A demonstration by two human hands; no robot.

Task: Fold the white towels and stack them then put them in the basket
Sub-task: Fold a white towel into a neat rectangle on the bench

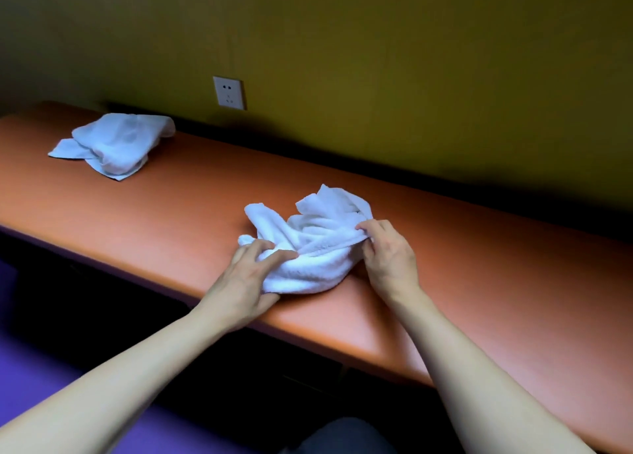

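A crumpled white towel [310, 244] lies near the front edge of the orange table [191, 207]. My left hand [248, 279] grips the towel's lower left part, thumb underneath and fingers over the cloth. My right hand [387, 251] pinches a fold on the towel's right side. A second white towel [114, 142], loosely bunched, lies at the table's far left. No basket is in view.
An olive wall runs behind the table with a white power socket [229, 92] just above the table top. Purple floor [30, 368] shows below the table's front edge. A dark gap runs between table and wall.
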